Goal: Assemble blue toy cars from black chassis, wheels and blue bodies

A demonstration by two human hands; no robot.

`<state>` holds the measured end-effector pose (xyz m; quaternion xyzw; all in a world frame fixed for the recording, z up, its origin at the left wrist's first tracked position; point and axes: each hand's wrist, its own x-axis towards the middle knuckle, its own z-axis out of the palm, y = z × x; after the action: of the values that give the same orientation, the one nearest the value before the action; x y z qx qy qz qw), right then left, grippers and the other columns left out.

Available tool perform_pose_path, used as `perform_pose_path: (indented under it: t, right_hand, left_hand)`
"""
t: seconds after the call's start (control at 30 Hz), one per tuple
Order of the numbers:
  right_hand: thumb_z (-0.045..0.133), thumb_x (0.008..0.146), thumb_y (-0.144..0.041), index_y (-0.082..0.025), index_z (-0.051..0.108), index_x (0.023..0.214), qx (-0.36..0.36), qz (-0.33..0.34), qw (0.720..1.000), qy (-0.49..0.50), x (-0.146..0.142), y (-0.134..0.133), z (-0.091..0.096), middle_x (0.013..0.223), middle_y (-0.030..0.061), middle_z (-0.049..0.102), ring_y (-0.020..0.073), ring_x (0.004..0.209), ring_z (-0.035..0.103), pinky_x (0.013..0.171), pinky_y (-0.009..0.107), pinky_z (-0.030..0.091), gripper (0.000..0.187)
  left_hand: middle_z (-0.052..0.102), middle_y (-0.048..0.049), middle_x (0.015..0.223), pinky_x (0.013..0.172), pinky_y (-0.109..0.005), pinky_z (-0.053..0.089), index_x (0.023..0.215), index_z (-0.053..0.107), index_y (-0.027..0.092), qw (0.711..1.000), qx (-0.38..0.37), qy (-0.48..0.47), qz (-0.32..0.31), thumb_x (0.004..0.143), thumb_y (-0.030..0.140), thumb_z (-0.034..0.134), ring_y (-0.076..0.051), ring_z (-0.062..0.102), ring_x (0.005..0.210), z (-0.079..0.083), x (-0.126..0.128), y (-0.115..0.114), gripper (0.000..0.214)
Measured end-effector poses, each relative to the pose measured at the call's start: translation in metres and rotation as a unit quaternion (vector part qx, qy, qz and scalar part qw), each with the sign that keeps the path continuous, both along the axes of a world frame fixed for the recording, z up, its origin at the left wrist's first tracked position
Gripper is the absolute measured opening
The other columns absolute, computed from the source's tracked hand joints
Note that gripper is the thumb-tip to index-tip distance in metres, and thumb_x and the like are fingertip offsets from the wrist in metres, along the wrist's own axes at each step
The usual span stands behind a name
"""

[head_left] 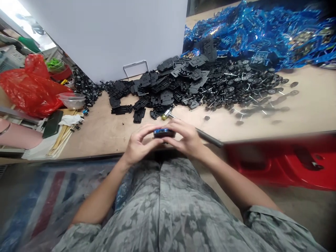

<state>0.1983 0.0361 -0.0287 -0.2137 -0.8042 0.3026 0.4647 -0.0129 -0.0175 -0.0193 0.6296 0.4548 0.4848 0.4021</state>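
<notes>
Between both hands, near the table's front edge, is a small toy car (164, 132) with a shiny blue top and black lower part. My left hand (141, 141) grips its left end, thumb below and fingers over the far side. On the right end my right hand (186, 137) closes in the same way. Just beyond the fingers lies a hammer (167, 114) with a yellowish head, its dark handle (210, 137) running under my right wrist toward the lower right. Past it are heaped black plastic car bases (166, 96).
Wheels on metal axles (238, 82) are piled to the right, before a heap of shiny blue car shells (241, 35). A white panel (110, 35) stands behind. At left are a red plastic bag (31, 87), a clear bowl (72, 100) and a phone (53, 124). A red stool (283, 161) stands lower right.
</notes>
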Motion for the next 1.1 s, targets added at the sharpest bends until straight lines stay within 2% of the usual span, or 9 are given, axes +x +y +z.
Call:
perform_pose_path:
  t: [0.07, 0.13, 0.3, 0.37, 0.53, 0.73, 0.83, 0.97, 1.1]
  right_hand:
    - [0.066, 0.096, -0.026, -0.019, 0.071, 0.115, 0.004, 0.012, 1.000, -0.002, -0.001, -0.003, -0.001, 0.099, 0.0096, 0.073, 0.0214, 0.088, 0.068, 0.079, 0.036, 0.058, 0.021]
    - [0.062, 0.097, -0.021, -0.019, 0.069, 0.119, -0.004, 0.025, 1.000, 0.004, -0.001, -0.007, 0.000, 0.103, 0.0106, 0.075, 0.0219, 0.091, 0.069, 0.082, 0.038, 0.059, 0.022]
    - [0.062, 0.094, -0.014, -0.019, 0.069, 0.119, 0.031, 0.021, 0.999, 0.010, 0.002, -0.019, 0.001, 0.104, 0.0110, 0.077, 0.0234, 0.092, 0.070, 0.085, 0.042, 0.057, 0.026]
    - [0.061, 0.094, -0.013, -0.020, 0.069, 0.121, 0.020, 0.021, 0.999, 0.019, 0.002, -0.024, -0.001, 0.107, 0.0114, 0.077, 0.0240, 0.095, 0.070, 0.088, 0.043, 0.058, 0.030]
    - [0.062, 0.091, -0.011, -0.016, 0.068, 0.123, -0.003, 0.023, 0.998, 0.066, 0.000, -0.032, -0.010, 0.108, 0.0151, 0.076, 0.0253, 0.101, 0.072, 0.090, 0.043, 0.060, 0.032]
    - [0.061, 0.092, -0.012, -0.018, 0.069, 0.122, 0.016, -0.022, 0.996, 0.081, -0.007, -0.039, -0.015, 0.103, 0.0127, 0.076, 0.0242, 0.093, 0.072, 0.084, 0.041, 0.061, 0.032]
    - [0.060, 0.094, -0.014, -0.021, 0.071, 0.122, -0.015, -0.042, 0.994, 0.104, -0.010, -0.042, -0.019, 0.105, 0.0116, 0.077, 0.0249, 0.095, 0.073, 0.085, 0.043, 0.061, 0.031]
    - [0.063, 0.095, -0.017, -0.022, 0.075, 0.116, -0.107, -0.061, 0.983, 0.138, -0.009, -0.045, -0.027, 0.106, 0.0107, 0.078, 0.0259, 0.098, 0.074, 0.087, 0.044, 0.062, 0.024]
    - [0.067, 0.094, -0.017, -0.024, 0.075, 0.117, -0.129, -0.051, 0.983, 0.123, -0.003, -0.045, -0.032, 0.109, 0.0094, 0.079, 0.0249, 0.100, 0.074, 0.089, 0.043, 0.062, 0.025]
  left_hand:
    - [0.074, -0.0096, 0.117, 0.105, -0.036, 0.054, 0.117, 0.076, 0.022, 0.996, 0.054, 0.053, 0.054, 0.088, 0.028, 0.078, -0.023, 0.069, 0.113, -0.004, 0.002, -0.007, 0.030]
    - [0.074, -0.0094, 0.113, 0.101, -0.035, 0.056, 0.116, 0.075, 0.021, 0.993, 0.067, 0.065, 0.074, 0.091, 0.026, 0.074, -0.022, 0.070, 0.110, -0.008, 0.003, -0.013, 0.025]
    - [0.070, -0.0097, 0.113, 0.098, -0.036, 0.056, 0.119, 0.072, 0.022, 0.991, 0.085, 0.092, 0.039, 0.089, 0.020, 0.075, -0.023, 0.068, 0.110, -0.009, 0.003, -0.023, 0.031]
    - [0.070, -0.0099, 0.115, 0.099, -0.038, 0.056, 0.120, 0.073, 0.022, 0.990, 0.094, 0.101, 0.037, 0.088, 0.018, 0.075, -0.024, 0.068, 0.111, -0.008, 0.004, -0.025, 0.032]
    - [0.073, -0.0090, 0.115, 0.104, -0.046, 0.056, 0.115, 0.075, 0.024, 0.989, 0.117, 0.072, 0.054, 0.087, 0.012, 0.074, -0.026, 0.070, 0.114, -0.011, 0.011, -0.032, 0.030]
    - [0.074, -0.0038, 0.106, 0.105, -0.048, 0.058, 0.112, 0.075, 0.026, 0.982, 0.152, 0.057, 0.096, 0.088, 0.010, 0.073, -0.022, 0.071, 0.105, -0.014, 0.023, -0.036, 0.029]
    - [0.074, -0.0036, 0.106, 0.106, -0.046, 0.058, 0.111, 0.075, 0.026, 0.979, 0.148, 0.073, 0.121, 0.089, 0.016, 0.075, -0.022, 0.071, 0.106, -0.016, 0.028, -0.037, 0.025]
    - [0.074, -0.0079, 0.111, 0.107, -0.046, 0.056, 0.116, 0.072, 0.023, 0.987, 0.099, 0.042, 0.116, 0.088, 0.022, 0.078, -0.024, 0.070, 0.112, -0.018, 0.030, -0.036, 0.029]
    - [0.075, -0.0067, 0.107, 0.112, -0.052, 0.052, 0.112, 0.073, 0.025, 0.986, 0.135, 0.035, 0.094, 0.090, 0.020, 0.074, -0.023, 0.071, 0.106, -0.017, 0.033, -0.034, 0.022]
